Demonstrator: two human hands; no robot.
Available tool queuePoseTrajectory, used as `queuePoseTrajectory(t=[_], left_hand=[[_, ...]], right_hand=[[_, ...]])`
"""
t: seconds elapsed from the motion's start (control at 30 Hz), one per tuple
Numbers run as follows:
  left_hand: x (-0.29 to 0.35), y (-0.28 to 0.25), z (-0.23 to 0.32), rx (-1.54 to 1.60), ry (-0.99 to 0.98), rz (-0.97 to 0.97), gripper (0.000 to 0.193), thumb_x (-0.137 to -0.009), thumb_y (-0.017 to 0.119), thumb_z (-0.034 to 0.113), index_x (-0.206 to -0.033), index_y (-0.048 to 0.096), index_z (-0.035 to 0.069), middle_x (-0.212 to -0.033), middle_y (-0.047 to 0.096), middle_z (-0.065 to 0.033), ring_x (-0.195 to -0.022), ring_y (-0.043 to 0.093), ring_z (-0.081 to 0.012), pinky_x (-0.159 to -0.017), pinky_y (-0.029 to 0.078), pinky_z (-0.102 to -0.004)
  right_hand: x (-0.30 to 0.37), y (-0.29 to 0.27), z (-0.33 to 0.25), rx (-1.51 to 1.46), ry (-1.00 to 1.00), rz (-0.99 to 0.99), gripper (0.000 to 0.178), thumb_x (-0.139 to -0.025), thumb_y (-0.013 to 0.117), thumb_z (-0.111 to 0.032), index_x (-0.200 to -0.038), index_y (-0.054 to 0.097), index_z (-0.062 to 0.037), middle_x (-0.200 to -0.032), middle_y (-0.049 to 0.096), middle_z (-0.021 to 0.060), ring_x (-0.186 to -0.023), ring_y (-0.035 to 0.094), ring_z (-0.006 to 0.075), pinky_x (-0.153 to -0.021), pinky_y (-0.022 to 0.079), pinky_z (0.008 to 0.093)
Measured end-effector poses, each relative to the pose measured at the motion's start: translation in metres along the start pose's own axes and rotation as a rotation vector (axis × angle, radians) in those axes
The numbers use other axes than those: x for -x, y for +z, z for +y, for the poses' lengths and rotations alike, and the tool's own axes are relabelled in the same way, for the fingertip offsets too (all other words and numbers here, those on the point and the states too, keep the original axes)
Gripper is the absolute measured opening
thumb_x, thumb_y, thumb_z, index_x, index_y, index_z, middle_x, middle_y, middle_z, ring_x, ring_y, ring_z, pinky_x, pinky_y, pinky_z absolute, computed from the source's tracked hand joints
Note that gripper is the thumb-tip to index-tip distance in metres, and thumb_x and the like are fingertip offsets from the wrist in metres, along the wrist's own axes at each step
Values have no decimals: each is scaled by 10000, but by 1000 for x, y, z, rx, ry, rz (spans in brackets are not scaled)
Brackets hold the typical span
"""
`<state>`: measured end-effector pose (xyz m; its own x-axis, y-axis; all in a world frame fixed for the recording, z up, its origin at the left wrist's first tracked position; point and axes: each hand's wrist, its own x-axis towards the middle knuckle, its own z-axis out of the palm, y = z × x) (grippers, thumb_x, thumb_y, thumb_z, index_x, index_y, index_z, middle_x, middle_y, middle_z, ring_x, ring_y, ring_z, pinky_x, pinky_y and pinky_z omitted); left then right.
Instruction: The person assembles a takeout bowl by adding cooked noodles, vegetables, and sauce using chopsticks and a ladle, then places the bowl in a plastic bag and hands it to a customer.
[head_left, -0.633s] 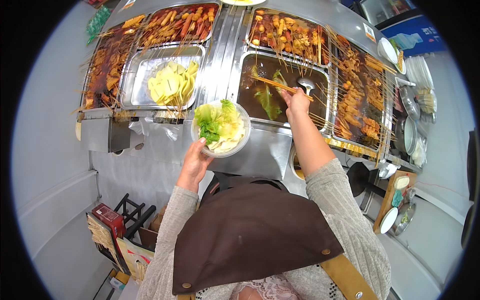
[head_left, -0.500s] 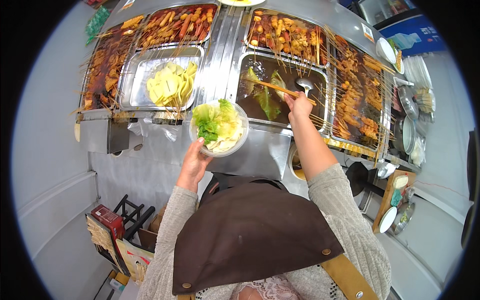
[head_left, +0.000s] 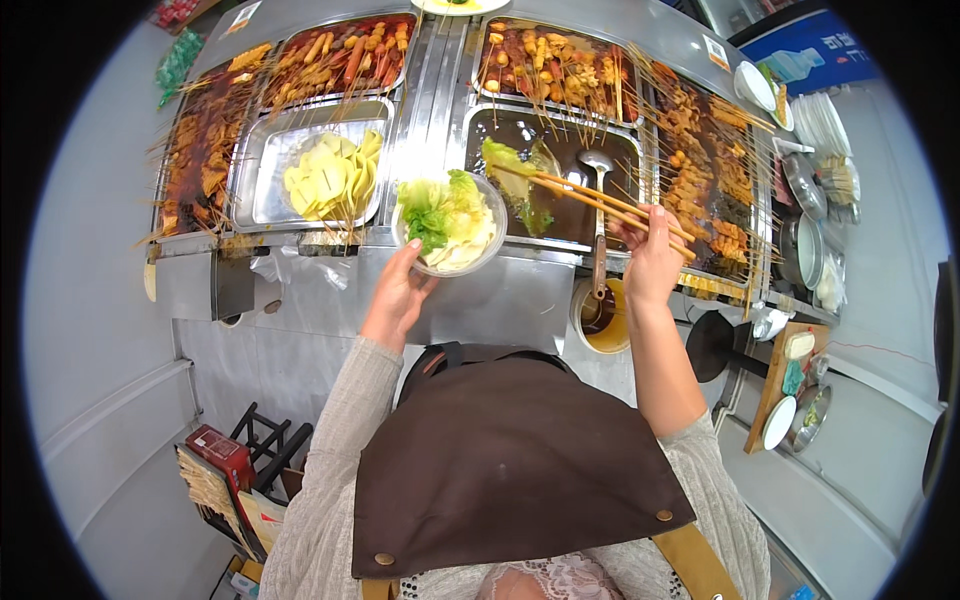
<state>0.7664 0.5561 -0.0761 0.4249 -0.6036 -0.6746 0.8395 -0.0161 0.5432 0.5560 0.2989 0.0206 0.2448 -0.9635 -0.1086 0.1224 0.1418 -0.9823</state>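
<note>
My left hand (head_left: 398, 292) grips the near rim of a clear plastic bowl (head_left: 490, 248) holding green and pale leaf lettuce (head_left: 447, 214). In my right hand (head_left: 653, 252) is a pair of long wooden chopsticks (head_left: 606, 205), their tips on a lettuce leaf (head_left: 509, 160) over the dark broth. More leaf hangs down into the liquid of the steel broth pan (head_left: 470, 150). Beside the chopsticks a metal ladle (head_left: 599, 215) rests in that pan, its handle lying over the near edge. The bowl is just left of the lifted leaf.
Trays of skewers in red broth (head_left: 695, 185) stand right, far and left. A steel tray (head_left: 262, 190) of sliced yellow-green pieces (head_left: 330, 175) lies left. Under the counter edge sits a yellowish bucket (head_left: 605, 335). White bowls (head_left: 828, 125) are stacked at far right.
My right hand has drawn back toward me and right, showing more of the chopsticks and the ladle handle. The leaf at the tips is raised higher. The bowl has shifted slightly right.
</note>
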Motion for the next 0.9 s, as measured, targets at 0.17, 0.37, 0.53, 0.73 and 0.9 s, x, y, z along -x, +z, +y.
queuePoseTrajectory(t=[0.17,0.37,0.53,0.73,0.9], left_hand=[[-11,10,-3,5,-17,-51,381,-983,640,394,-1270,587,149,-1251,601,-16,-1157,520,-163,-1006,419,-391],[-9,10,-4,13,-21,-44,435,-963,661,419,-1290,570,146,-1297,579,-34,-1195,505,-188,-1028,406,-419],[0,6,-2,-10,8,-84,453,-975,636,431,-1315,554,144,-1323,575,-38,-1209,510,-188,-1022,406,-428],[7,-3,-11,22,7,-58,475,-978,626,434,-1349,542,149,-1310,586,-14,-1189,533,-181,-1006,412,-408],[5,-16,-17,10,-14,-53,626,-965,635,454,-1476,436,151,-1464,500,-30,-1337,473,-216,-1109,370,-456]], right_hand=[[44,19,-22,185,-93,-337,219,-1056,534,-184,-1084,604,22,-920,675,128,-821,705,219,-741,595,331],[53,0,-53,229,-86,-473,196,-1051,534,-150,-1105,624,15,-930,690,121,-823,696,198,-735,592,322],[37,-9,-49,118,12,-281,277,-1067,517,-229,-1118,615,26,-958,684,160,-844,703,218,-754,624,366],[45,6,-5,117,62,-258,252,-1058,547,-198,-1124,607,37,-954,692,148,-844,712,222,-752,627,344],[41,-10,-14,118,14,-255,277,-1058,549,-222,-1092,616,45,-950,693,150,-824,715,229,-750,625,342]])
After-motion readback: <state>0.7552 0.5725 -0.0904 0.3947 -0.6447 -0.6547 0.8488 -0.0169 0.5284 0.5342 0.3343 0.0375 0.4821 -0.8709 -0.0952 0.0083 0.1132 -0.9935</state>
